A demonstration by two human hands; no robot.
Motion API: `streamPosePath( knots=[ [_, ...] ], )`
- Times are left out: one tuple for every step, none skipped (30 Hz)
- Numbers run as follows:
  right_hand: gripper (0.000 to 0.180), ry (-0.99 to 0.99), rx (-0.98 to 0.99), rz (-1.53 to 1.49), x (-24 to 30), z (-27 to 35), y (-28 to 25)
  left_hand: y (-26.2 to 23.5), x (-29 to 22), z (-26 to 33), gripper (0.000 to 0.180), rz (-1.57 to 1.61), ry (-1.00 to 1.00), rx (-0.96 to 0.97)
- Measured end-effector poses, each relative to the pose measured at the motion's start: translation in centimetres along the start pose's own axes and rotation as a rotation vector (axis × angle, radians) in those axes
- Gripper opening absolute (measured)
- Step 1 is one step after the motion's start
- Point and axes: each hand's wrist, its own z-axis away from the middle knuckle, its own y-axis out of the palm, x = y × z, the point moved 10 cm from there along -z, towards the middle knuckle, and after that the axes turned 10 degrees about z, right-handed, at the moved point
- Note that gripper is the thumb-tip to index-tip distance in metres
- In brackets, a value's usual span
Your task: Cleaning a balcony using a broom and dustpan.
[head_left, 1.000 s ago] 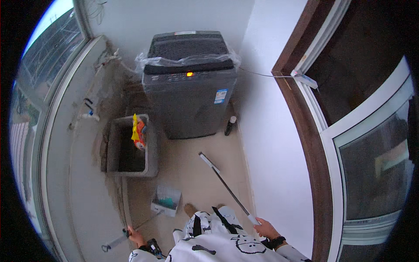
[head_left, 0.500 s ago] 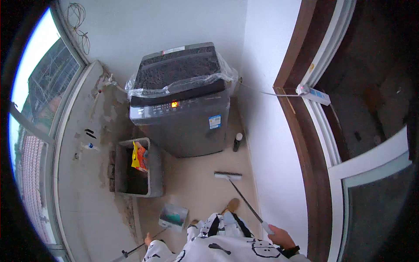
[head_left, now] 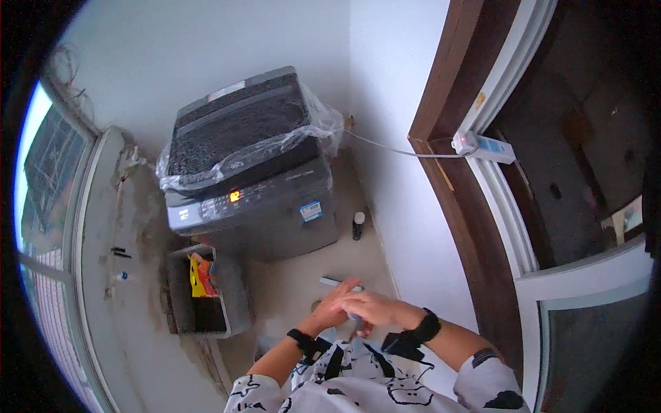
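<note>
My left hand (head_left: 328, 312) and my right hand (head_left: 377, 307) meet in front of my body, their fingers overlapping around the pale grey grip of a broom (head_left: 332, 281). Both hands look closed on that grip, though the overlap hides some of the left fingers. The broom's light flat head shows on the floor just beyond them; most of its pole is hidden. At the lower left, a grey dustpan (head_left: 264, 344) is largely covered by my left forearm.
A dark washing machine (head_left: 275, 213) draped in clear plastic stands ahead. Left of it is a grey bin (head_left: 234, 303) with a yellow and red packet (head_left: 202, 277). A dark bottle (head_left: 358, 226) stands by the right wall. A power strip (head_left: 489, 146) hangs at the doorframe.
My hands have come together from either side to the middle. The right brought the broom grip inward; the left is off the dustpan's handle. The view has shifted and tilted.
</note>
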Motion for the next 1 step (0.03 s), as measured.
streamPosePath(
  knots=[
    [0.032,-0.024,0.046,0.027,1.17,-0.95,0.31,-0.21,0.80,-0.64,0.057,0.009,0.000,0.020]
  ],
)
